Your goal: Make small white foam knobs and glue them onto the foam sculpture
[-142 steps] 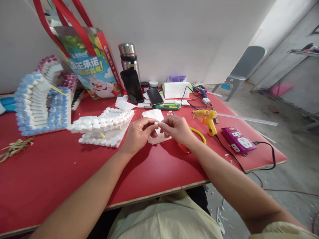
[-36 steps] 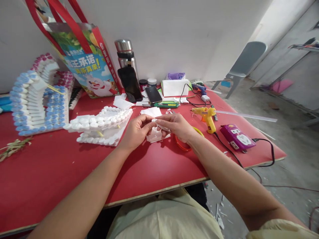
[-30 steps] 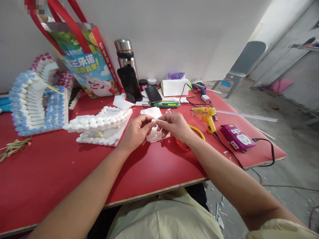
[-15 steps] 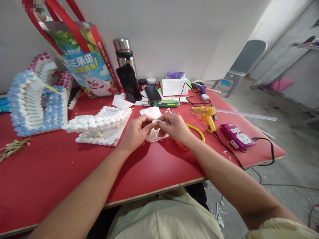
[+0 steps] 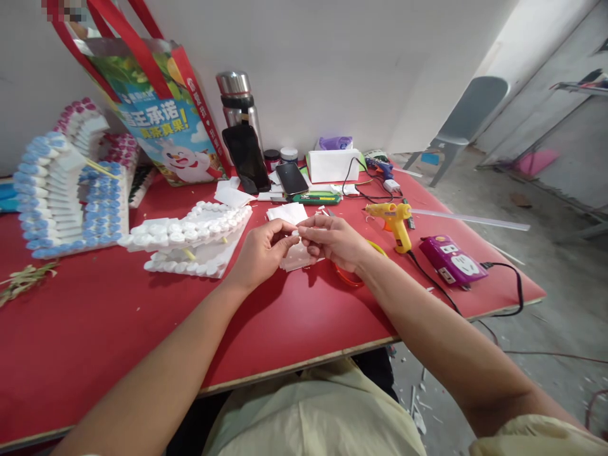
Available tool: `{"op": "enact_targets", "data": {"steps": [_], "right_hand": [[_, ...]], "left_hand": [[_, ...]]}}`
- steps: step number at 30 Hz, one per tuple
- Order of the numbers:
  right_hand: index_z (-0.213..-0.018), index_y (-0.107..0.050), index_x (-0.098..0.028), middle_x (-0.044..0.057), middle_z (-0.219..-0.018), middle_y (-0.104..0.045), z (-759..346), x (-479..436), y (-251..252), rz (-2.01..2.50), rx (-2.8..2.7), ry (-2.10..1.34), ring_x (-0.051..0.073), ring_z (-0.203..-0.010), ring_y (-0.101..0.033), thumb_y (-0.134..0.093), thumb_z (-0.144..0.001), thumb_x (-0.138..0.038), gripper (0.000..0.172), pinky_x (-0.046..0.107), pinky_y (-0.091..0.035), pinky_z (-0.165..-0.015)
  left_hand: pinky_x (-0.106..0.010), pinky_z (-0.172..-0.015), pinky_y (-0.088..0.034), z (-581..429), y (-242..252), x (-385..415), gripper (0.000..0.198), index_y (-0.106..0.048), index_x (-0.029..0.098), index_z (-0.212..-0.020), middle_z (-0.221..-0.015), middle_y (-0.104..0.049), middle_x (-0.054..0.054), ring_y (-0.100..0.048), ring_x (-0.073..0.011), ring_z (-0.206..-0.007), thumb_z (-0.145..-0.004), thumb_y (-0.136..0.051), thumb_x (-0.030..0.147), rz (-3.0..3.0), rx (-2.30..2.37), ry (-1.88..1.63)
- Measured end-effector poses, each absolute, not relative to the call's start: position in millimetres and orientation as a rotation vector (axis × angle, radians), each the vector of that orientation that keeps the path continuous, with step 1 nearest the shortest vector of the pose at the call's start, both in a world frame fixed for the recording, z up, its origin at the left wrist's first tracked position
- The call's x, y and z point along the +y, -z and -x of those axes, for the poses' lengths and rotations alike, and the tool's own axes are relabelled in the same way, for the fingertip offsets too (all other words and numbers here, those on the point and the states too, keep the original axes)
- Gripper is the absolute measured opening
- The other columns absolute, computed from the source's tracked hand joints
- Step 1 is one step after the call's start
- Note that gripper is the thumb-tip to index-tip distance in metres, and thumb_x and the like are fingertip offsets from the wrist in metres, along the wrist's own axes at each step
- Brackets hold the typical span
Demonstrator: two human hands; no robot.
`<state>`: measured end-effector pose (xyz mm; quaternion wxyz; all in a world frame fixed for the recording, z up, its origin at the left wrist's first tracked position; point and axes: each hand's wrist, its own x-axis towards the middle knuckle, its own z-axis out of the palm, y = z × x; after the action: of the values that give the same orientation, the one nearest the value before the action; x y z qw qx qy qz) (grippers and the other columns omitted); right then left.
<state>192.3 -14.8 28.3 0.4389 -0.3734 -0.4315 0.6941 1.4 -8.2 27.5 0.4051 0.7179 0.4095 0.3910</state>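
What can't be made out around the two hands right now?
In the head view:
Small white piece in the left hand: full shape, covered by fingers; whether the right hand also grips it is too small to tell.
Red-and-yellow looped handles: full outline, partly behind the right hand.
Stacked thin white sheets: how many, partly covered by both hands.
Bright blue object: identity, cut off by the left edge.

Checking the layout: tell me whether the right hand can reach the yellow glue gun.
Likely yes: nothing stands between the right hand and the yellow glue gun, though that hand works at a small white piece.
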Motion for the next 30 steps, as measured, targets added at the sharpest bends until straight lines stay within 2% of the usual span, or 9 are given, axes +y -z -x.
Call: {"op": "enact_targets", "data": {"steps": [3,6,10,14,19,22,26,30], "right_hand": [[-0.081,-0.068,-0.013,-0.006,-0.059,-0.055,-192.7,-13.2,-27.2,0.923,-1.138,-1.622,0.004,-0.045,-0.042,-0.088,-0.069,-0.041,0.036,0.021,-0.047,-0.046],[-0.069,-0.067,-0.014,-0.004,-0.052,-0.054,-192.5,-14.0,-28.2,1.003,-1.308,-1.401,0.008,-0.044,-0.046,-0.082,-0.074,-0.044,0.034,0.024,-0.047,-0.047],[-0.067,-0.068,-0.015,-0.002,-0.046,-0.056,-190.3,-17.7,-29.8,1.190,-1.502,-1.074,0.010,-0.044,-0.051,-0.072,-0.083,-0.039,0.029,0.024,-0.040,-0.049],[-0.073,-0.072,-0.016,-0.001,-0.052,-0.058,-184.6,-21.3,-26.7,1.271,-1.606,-0.743,0.011,-0.050,-0.049,-0.066,-0.086,-0.032,0.021,0.024,-0.035,-0.052],[-0.073,-0.071,-0.016,0.002,-0.064,-0.064,-178.8,-23.2,-19.3,1.174,-1.770,-0.298,0.012,-0.061,-0.051,-0.060,-0.085,-0.021,0.017,0.026,-0.036,-0.060],[-0.081,-0.073,-0.016,0.002,-0.064,-0.066,-180.7,-23.9,-19.6,1.112,-1.805,-0.392,0.013,-0.062,-0.055,-0.060,-0.088,-0.021,0.017,0.026,-0.040,-0.061],[-0.082,-0.073,-0.016,0.002,-0.061,-0.066,-186.8,-24.1,-24.0,1.114,-1.773,-0.675,0.012,-0.056,-0.059,-0.063,-0.093,-0.034,0.023,0.025,-0.044,-0.058],[-0.080,-0.072,-0.016,0.001,-0.062,-0.065,-191.5,-22.2,-24.2,1.025,-1.712,-0.891,0.012,-0.051,-0.062,-0.067,-0.091,-0.045,0.031,0.024,-0.048,-0.055]], "left_hand": [[-0.023,-0.055,-0.041,-1.8,-27.3,-6.2,0.019,-0.067,0.018,-0.091,-0.066,-0.060,0.002,-0.049,-0.0106,-0.056,-0.087,-0.071,0.036,-1.739,1.011,-1.014],[-0.023,-0.054,-0.041,-2.3,-27.8,-4.6,0.020,-0.068,0.017,-0.091,-0.066,-0.060,0.002,-0.049,-0.0100,-0.055,-0.086,-0.072,0.037,-1.671,0.991,-1.026],[-0.022,-0.051,-0.039,-3.6,-27.0,-4.5,0.019,-0.069,0.017,-0.090,-0.067,-0.061,0.001,-0.048,-0.0093,-0.054,-0.086,-0.072,0.035,-1.638,0.982,-1.041],[-0.022,-0.050,-0.039,-6.6,-22.4,-4.5,0.018,-0.069,0.017,-0.088,-0.066,-0.061,0.001,-0.048,-0.0087,-0.053,-0.085,-0.074,0.034,-1.609,1.004,-1.094],[-0.021,-0.050,-0.039,-9.7,-20.2,-8.3,0.016,-0.070,0.017,-0.087,-0.060,-0.056,0.003,-0.049,-0.0089,-0.053,-0.086,-0.072,0.032,-1.614,1.062,-1.150],[-0.021,-0.052,-0.042,-9.7,-22.4,-11.3,0.014,-0.072,0.016,-0.086,-0.060,-0.059,0.003,-0.052,-0.0087,-0.053,-0.085,-0.073,0.030,-1.632,1.096,-1.182],[-0.022,-0.049,-0.046,-6.0,-22.7,-10.4,0.015,-0.074,0.015,-0.084,-0.055,-0.062,0.002,-0.054,-0.0095,-0.047,-0.081,-0.077,0.030,-1.569,1.069,-1.160],[-0.025,-0.048,-0.051,-1.2,-21.9,-6.7,0.020,-0.074,0.015,-0.085,-0.056,-0.065,0.000,-0.058,-0.0122,-0.044,-0.076,-0.083,0.030,-1.505,0.976,-1.123]]}}
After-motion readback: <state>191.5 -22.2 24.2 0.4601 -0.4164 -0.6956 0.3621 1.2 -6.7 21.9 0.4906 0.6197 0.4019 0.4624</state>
